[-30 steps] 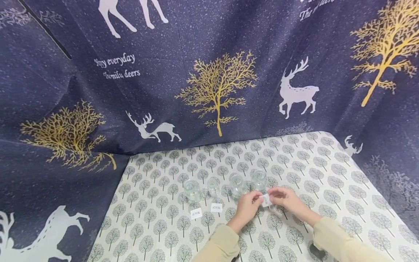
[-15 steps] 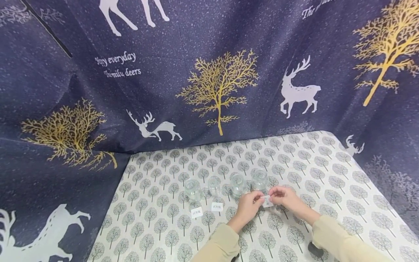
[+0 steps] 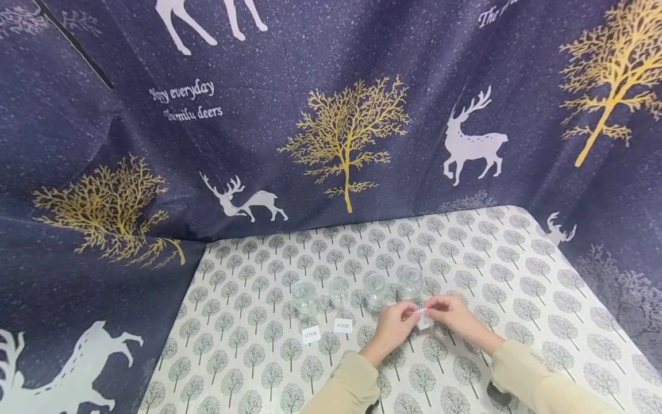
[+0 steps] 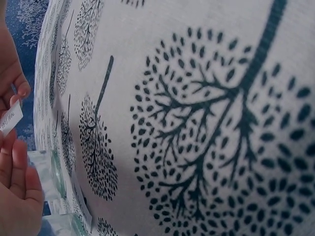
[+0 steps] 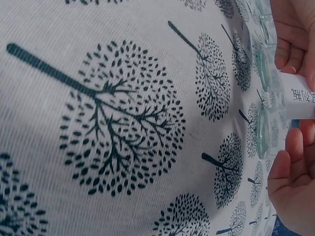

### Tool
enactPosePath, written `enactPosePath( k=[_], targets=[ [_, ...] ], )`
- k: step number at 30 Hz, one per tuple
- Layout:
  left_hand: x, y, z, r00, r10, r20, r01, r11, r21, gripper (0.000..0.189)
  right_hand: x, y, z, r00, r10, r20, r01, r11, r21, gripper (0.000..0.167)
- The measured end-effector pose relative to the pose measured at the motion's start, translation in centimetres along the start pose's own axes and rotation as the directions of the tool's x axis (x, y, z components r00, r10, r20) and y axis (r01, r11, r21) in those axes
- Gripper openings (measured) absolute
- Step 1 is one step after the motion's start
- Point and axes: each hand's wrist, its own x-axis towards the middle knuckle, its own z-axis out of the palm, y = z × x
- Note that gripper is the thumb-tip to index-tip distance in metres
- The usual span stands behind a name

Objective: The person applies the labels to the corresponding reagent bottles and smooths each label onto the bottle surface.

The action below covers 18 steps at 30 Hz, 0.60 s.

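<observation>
Between both hands is a small white paper label (image 3: 425,320) with printed characters, which show in the right wrist view (image 5: 297,95). My left hand (image 3: 389,330) pinches its left side between thumb and fingers. From the other side, my right hand (image 3: 455,317) pinches it near the upper right corner. The fingertips of both hands almost meet along its top edge and cover part of it. Just behind the hands stands a clear glass jar (image 3: 411,282). Another glass jar (image 3: 376,290) is beyond the left hand.
Further left are two more glass vessels, a narrow one (image 3: 338,292) and a wide jar (image 3: 305,298). Two printed white labels, one (image 3: 343,326) and another (image 3: 311,334), lie before them on the tree-patterned cloth (image 3: 248,339). A dark blue curtain (image 3: 248,132) hangs behind.
The label has turned between the fingers, its printed face tipping out of the head view. Both hands' fingertips have drawn closer together; the jars and lying labels stay put.
</observation>
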Motion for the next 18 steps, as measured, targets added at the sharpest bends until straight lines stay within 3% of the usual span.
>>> enactPosePath(
  k=[6,10,18],
  targets=[
    [0.29,0.32,-0.18,0.995,-0.088,0.050,0.093,0.989,-0.116,0.017,-0.12,0.11,-0.14,0.998,-0.047,0.045,0.046,0.999,0.019,0.014],
    [0.64,0.51,-0.26,0.981,-0.159,0.108,0.178,0.962,-0.205,0.017,-0.10,0.32,-0.08,0.993,-0.094,0.067,0.091,0.995,0.048,0.014],
    [0.88,0.76,-0.50,0.955,-0.242,0.170,0.284,0.910,-0.301,0.016,-0.20,0.23,-0.12,0.984,-0.164,0.062,0.162,0.986,0.036,0.013]
  ],
)
